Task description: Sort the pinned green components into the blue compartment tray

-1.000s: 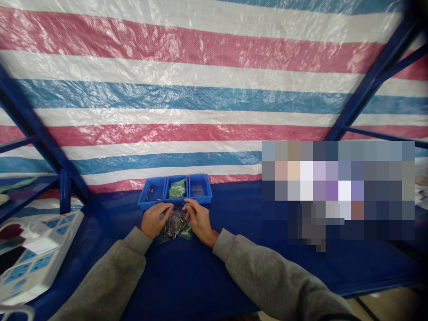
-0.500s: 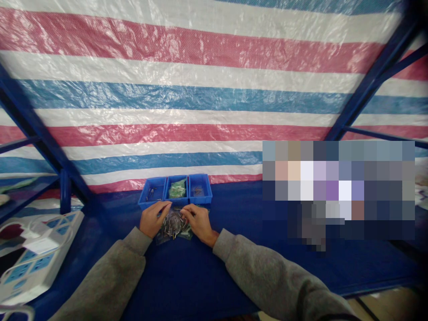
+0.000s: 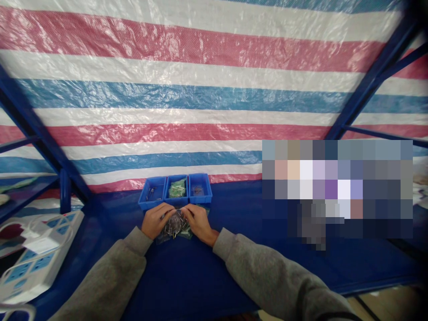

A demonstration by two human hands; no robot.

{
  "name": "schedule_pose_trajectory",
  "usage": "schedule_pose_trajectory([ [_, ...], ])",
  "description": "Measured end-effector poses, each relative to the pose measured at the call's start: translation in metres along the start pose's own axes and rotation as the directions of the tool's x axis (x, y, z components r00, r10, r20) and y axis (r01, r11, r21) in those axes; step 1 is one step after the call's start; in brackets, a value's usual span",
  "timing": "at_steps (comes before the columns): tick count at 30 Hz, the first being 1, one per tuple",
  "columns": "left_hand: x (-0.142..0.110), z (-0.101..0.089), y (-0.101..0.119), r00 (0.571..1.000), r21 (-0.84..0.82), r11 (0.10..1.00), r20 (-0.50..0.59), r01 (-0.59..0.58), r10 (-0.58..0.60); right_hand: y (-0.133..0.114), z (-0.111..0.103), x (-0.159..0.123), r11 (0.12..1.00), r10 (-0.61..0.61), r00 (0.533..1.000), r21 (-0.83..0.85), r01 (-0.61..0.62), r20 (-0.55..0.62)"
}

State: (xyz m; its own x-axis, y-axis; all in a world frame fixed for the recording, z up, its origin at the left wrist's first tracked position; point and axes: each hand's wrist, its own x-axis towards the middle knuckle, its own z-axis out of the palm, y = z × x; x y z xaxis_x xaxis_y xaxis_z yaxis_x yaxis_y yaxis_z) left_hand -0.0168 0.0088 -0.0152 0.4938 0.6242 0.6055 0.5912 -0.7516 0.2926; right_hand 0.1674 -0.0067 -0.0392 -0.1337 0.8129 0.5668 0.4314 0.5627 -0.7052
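Observation:
My left hand [image 3: 157,220] and my right hand [image 3: 198,221] meet fingertip to fingertip, both closed in a pinch. Between them shows the end of a thin metal piece [image 3: 179,209]; its exact kind is too small to make out. Below the fingers lies a heap of small, slender metal parts [image 3: 173,228] on clear plastic bags [image 3: 162,239]. Just beyond the hands stand three joined blue bins: the left bin [image 3: 142,198] holds a few thin metal parts, the middle bin [image 3: 176,177] a green-and-clear packet [image 3: 177,189], the right bin [image 3: 207,194] some small parts.
A white power strip [image 3: 63,249] with plugs and cables lies on the left of the blue table [image 3: 187,285]. Blue metal posts [image 3: 33,120] rise at both sides, and a striped tarp [image 3: 200,98] hangs behind. The area at right is pixelated.
My left hand has moved right to meet my right hand over the heap. Their fingertips, apart before, now come together at the thin metal piece.

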Motion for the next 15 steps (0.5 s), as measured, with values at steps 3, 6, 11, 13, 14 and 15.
schedule_pose_trajectory([
  [3, 0.0002, -0.0004, 0.0019, 1.000, -0.003, 1.000, 0.007, 0.001, -0.001, -0.0015, -0.0011, -0.0005, 0.999, 0.027, 0.999, 0.026, -0.026, -0.025],
  [6, 0.0005, -0.0011, 0.0035, 1.000, -0.009, 1.000, 0.006, 0.003, -0.003, -0.0037, -0.0024, -0.0010, 0.996, 0.028, 0.998, 0.087, -0.023, -0.063],
  [11, 0.0006, -0.0022, 0.0044, 0.999, -0.015, 1.000, 0.029, 0.014, -0.014, -0.0045, -0.0029, -0.0017, 0.996, -0.002, 0.998, 0.093, 0.008, -0.065],
  [13, 0.0004, -0.0018, 0.0042, 1.000, -0.012, 1.000, 0.022, 0.010, -0.010, -0.0033, -0.0023, -0.0019, 0.997, 0.001, 0.998, 0.080, 0.005, -0.068],
  [14, 0.0002, -0.0014, 0.0041, 1.000, -0.008, 1.000, 0.010, 0.006, -0.006, -0.0026, -0.0019, -0.0020, 0.997, 0.004, 0.998, 0.072, 0.001, -0.069],
  [15, 0.0001, -0.0009, 0.0040, 1.000, -0.003, 1.000, -0.007, 0.005, -0.005, -0.0019, -0.0015, -0.0021, 0.998, 0.007, 0.998, 0.065, -0.003, -0.070],
])
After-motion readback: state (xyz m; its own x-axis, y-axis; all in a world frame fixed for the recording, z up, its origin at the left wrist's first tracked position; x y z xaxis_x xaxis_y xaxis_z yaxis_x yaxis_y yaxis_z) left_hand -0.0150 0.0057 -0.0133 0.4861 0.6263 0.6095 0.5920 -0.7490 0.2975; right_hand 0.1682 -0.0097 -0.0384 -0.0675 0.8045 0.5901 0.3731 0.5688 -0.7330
